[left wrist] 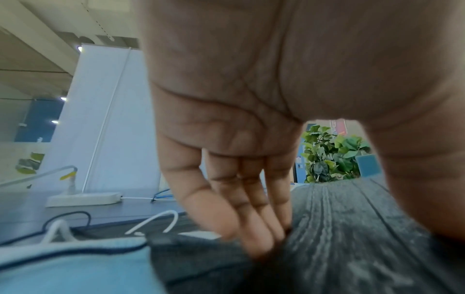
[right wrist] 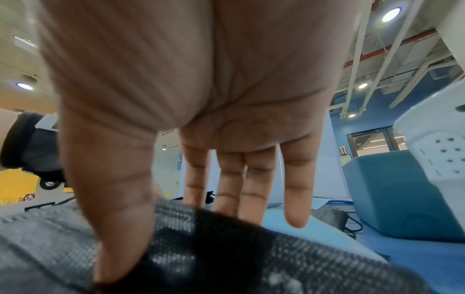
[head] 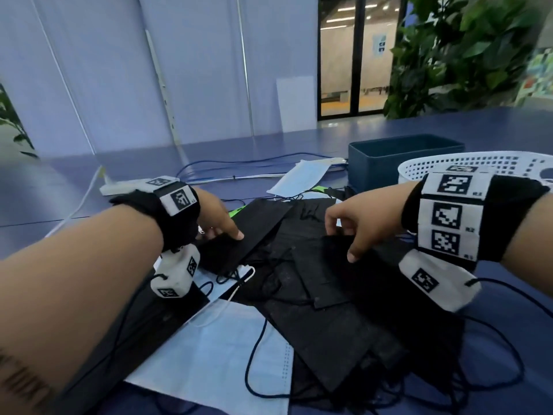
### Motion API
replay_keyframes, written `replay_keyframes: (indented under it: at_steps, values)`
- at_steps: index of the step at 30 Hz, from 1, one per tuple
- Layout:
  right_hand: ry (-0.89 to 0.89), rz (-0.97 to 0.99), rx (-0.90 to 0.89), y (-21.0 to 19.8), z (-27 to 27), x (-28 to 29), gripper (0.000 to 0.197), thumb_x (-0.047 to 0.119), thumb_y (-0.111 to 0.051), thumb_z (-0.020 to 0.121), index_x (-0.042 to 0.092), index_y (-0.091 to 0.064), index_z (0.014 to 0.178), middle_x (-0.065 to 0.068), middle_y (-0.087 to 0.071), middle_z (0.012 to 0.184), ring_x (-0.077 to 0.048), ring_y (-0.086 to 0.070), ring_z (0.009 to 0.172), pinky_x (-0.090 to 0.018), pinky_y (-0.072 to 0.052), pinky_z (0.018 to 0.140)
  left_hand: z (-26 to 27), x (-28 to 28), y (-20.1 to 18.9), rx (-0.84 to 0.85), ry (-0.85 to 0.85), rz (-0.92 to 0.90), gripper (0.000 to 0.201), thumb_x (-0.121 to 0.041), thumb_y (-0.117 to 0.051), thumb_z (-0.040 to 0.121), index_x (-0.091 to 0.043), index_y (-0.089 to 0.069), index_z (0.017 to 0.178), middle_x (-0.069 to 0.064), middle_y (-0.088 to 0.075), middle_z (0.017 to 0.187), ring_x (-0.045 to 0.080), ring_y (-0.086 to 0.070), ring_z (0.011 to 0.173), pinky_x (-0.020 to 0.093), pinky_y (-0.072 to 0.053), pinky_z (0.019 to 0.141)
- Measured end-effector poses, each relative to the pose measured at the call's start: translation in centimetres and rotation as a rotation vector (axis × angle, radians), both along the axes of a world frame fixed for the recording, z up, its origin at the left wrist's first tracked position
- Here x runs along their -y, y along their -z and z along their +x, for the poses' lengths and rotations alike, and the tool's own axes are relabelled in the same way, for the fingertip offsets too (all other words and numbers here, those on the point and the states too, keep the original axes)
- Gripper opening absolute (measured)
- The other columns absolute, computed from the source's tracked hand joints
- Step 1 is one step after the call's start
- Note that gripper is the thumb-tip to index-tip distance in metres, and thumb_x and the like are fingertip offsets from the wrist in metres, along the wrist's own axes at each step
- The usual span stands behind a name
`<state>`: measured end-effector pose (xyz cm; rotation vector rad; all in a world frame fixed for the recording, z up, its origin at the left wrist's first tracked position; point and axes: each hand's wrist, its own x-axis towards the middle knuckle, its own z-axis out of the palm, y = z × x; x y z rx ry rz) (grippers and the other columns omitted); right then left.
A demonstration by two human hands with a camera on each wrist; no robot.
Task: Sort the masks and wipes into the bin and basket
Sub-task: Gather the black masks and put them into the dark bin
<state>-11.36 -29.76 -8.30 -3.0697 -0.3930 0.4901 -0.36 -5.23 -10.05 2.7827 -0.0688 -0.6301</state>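
Both hands down on the black mask pile, nothing sorted yet

Left hand [head: 216, 215] has straight fingers pressed flat on one black mask [head: 239, 235], probably pinning it so the stack doesn't drag; right hand [head: 363, 218] looks like it's pinching a fold of another black mask [head: 326, 274] between thumb and fingers to peel it off; pale blue masks [head: 221, 354] poke out underneath; the dark blue bin [head: 386, 163] and white basket [head: 449, 164] sit just beyond the right wrist, so it's a short lift; loose ear loops [head: 257, 354] could snag; open counter [head: 74, 187] to the left.
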Motion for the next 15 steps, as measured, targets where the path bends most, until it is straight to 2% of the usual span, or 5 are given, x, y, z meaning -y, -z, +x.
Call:
replay_keyframes:
  at_steps: [2, 6, 9, 11, 15]
  values:
    - [-0.012, -0.054, 0.008, 0.1, 0.3, 0.1, 0.029, 0.036, -0.073, 0.076, 0.024, -0.052, 0.093, 0.011, -0.048, 0.072, -0.002, -0.044, 0.064, -0.022, -0.036, 0.060, 0.2, 0.1, -0.4, 0.014, 0.021, -0.049, 0.019, -0.023, -0.074, 0.080, -0.014, -0.060, 0.088, 0.001, -0.051, 0.068, 0.015, -0.049, 0.062, 0.016, -0.037, 0.047]
    - [0.010, 0.067, 0.000, -1.3, 0.3, 0.6, 0.018, 0.034, -0.066, 0.083, 0.027, -0.055, 0.071, 0.012, -0.053, 0.063, 0.000, -0.047, 0.058, -0.019, -0.036, 0.062, 0.2, -0.3, -2.1, 0.029, 0.095, -0.190, 0.020, -0.010, -0.064, 0.087, -0.013, -0.050, 0.072, 0.004, -0.044, 0.051, 0.014, -0.037, 0.041, 0.017, -0.028, 0.041]
    - [0.085, 0.282, 0.062, -2.5, 1.2, 0.9, 0.016, 0.028, -0.059, 0.088, 0.019, -0.061, 0.075, 0.013, -0.058, 0.067, -0.001, -0.051, 0.061, -0.025, -0.039, 0.069, -0.3, -1.0, -3.2, 0.102, 0.093, -0.430, 0.006, -0.006, -0.051, 0.092, -0.010, -0.056, 0.090, 0.017, -0.056, 0.083, 0.024, -0.054, 0.069, 0.033, -0.047, 0.067]
    - [0.131, 0.205, 0.138, -2.6, 1.9, 0.8, 0.021, 0.030, -0.052, 0.092, 0.013, -0.064, 0.094, 0.003, -0.059, 0.097, -0.013, -0.054, 0.091, -0.030, -0.037, 0.086, -0.7, -1.7, -3.9, 0.066, 0.032, -0.713, 0.024, 0.000, -0.041, 0.093, -0.006, -0.052, 0.114, 0.020, -0.056, 0.106, 0.028, -0.057, 0.092, 0.042, -0.047, 0.090]
    - [0.122, 0.106, 0.040, -0.9, 2.7, 0.4, 0.027, 0.037, -0.051, 0.093, 0.014, -0.057, 0.082, 0.003, -0.054, 0.082, -0.015, -0.052, 0.080, -0.028, -0.039, 0.078, -1.7, -3.1, -5.3, 0.136, -0.060, -1.090, 0.042, 0.005, -0.033, 0.091, -0.009, -0.048, 0.127, 0.016, -0.059, 0.108, 0.019, -0.066, 0.076, 0.029, -0.059, 0.066]
